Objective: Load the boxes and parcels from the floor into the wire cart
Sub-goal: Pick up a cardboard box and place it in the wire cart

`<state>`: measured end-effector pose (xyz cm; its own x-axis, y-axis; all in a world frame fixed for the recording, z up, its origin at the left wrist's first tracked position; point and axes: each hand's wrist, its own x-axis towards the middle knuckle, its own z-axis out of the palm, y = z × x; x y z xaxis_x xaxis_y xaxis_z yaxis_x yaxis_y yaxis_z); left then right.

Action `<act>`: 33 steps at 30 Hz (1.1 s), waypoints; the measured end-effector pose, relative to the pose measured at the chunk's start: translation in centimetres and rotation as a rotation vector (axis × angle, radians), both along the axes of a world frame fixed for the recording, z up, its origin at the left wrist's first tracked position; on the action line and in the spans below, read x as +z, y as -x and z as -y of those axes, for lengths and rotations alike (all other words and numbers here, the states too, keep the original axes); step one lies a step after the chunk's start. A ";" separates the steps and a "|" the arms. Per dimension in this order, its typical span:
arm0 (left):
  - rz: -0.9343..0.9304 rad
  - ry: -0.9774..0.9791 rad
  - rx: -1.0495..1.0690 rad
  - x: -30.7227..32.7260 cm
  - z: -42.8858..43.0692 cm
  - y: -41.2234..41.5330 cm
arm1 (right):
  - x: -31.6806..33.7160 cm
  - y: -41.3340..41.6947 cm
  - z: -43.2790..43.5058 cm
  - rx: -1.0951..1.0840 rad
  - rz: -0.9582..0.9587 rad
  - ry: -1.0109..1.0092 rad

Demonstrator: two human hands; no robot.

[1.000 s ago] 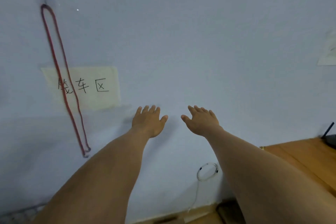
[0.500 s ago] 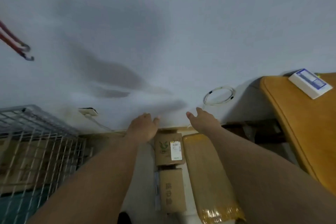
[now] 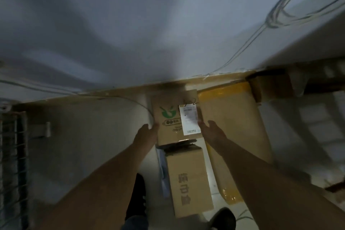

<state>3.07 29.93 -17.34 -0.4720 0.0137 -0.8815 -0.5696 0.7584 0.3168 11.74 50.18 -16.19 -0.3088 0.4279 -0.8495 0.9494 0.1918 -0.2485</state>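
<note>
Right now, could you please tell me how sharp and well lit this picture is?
Head view: dim, with shadows across the wall; head view: motion blur streaks the cable at upper right and the wire cart at the left edge; head view: the box with the green logo, between the left hand and right hand, is sharpest, though its label is unreadable.

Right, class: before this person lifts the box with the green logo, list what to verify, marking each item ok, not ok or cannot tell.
1. Left hand at the left edge of the green-logo box: ok.
2. Right hand beside its right edge: ok.
3. Firm grip on the box: not ok, both hands look open.
4. Nothing stacked on the box: ok.
5. White cable free of the box: cannot tell, blurred.
6. Wire cart in sight, to the left: ok.
</note>
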 end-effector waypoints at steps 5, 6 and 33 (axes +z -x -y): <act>0.105 -0.152 0.224 -5.8 -0.5 1.0 | -7.7 0.4 0.5 -0.223 -0.091 0.049; 0.122 -0.192 0.251 -6.8 -0.7 1.1 | -9.0 0.4 0.3 -0.273 -0.116 0.061; -0.104 -0.585 0.538 11.4 -3.7 -0.9 | 10.8 -0.1 -4.0 -0.319 -0.538 0.194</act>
<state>3.99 33.67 -5.99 -0.6243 0.2071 -0.7533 -0.7561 0.0824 0.6493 11.83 54.22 -5.42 -0.5952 0.4239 -0.6827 0.6858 -0.1750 -0.7065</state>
